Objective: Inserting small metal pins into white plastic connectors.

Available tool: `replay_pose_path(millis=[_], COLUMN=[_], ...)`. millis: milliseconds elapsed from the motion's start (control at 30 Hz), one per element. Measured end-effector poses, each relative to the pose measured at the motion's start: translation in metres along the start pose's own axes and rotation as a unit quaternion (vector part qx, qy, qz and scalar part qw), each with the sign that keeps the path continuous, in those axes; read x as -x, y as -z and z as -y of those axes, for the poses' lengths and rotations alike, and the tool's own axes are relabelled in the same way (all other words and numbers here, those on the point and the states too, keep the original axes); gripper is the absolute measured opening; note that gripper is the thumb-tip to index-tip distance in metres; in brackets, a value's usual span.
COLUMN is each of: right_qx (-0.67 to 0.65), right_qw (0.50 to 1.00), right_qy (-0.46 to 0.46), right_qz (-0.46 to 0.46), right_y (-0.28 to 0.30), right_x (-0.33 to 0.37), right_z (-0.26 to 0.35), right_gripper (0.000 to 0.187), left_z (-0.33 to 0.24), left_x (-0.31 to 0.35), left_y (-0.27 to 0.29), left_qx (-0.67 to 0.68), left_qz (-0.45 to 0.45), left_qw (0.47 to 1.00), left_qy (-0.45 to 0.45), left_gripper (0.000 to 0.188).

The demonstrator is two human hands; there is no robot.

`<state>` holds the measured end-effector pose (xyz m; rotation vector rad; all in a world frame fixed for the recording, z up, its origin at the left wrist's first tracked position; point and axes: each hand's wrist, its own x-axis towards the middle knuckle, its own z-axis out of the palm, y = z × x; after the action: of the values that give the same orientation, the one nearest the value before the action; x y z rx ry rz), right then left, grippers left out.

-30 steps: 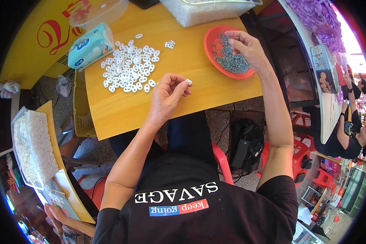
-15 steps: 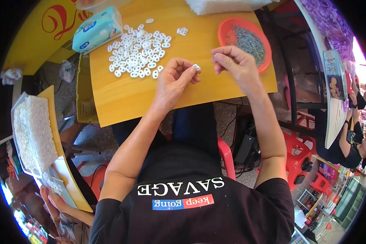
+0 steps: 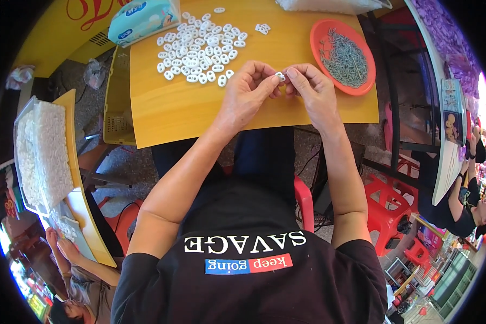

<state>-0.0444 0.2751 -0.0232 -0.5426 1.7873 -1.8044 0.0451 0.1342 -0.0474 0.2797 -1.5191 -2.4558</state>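
My left hand pinches a small white two-holed plastic piece between thumb and forefinger above the table. Right beside it, my right hand has thumb and fingers pressed together against the piece; whatever they hold is too small to make out. A loose pile of white oval two-holed pieces lies beyond my left hand. To the right, an orange-red plastic dish holds many thin grey metal pins or screws. A small cluster of white pieces sits apart toward the back.
The yellow table has a tissue pack at its back left and a white bag at the far edge. A clear bin of white pieces stands at left, near another person's hands. Red stools stand at right.
My right hand has moved left and down to meet the left hand at the white piece. The view has shifted, so the table appears higher and farther right.
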Motion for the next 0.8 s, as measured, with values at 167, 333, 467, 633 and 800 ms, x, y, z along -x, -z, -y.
replay_pose_path(millis=[167,333,467,633,800], right_qx=[0.022,0.059,0.065,0.087,0.093], right_qw=[1.000,0.998,0.998,0.996,0.995], right_qy=[-0.010,0.007,0.016,0.033,0.042], right_qz=[0.000,0.012,0.014,0.012,0.014], right_y=[0.0012,0.0008,0.0029,0.0030,0.0003], right_x=[-0.0001,-0.0009,-0.0016,0.0006,0.0027], right_z=[0.0011,0.0069,0.0036,0.0054,0.0038], right_gripper=[0.021,0.021,0.021,0.019,0.018], left_z=[-0.0007,-0.0021,-0.0011,-0.0007,0.0017], left_x=[0.0004,-0.0003,-0.0008,0.0006,0.0020], left_y=[0.0007,0.0005,0.0002,-0.0003,0.0000], left_qx=[-0.006,-0.022,-0.011,-0.019,-0.023], left_qz=[0.003,0.003,0.001,0.005,0.001], left_qw=[1.000,1.000,1.000,1.000,1.000], left_qy=[0.001,0.001,0.002,0.003,0.005], left_gripper=[0.015,0.016,0.016,0.015,0.014])
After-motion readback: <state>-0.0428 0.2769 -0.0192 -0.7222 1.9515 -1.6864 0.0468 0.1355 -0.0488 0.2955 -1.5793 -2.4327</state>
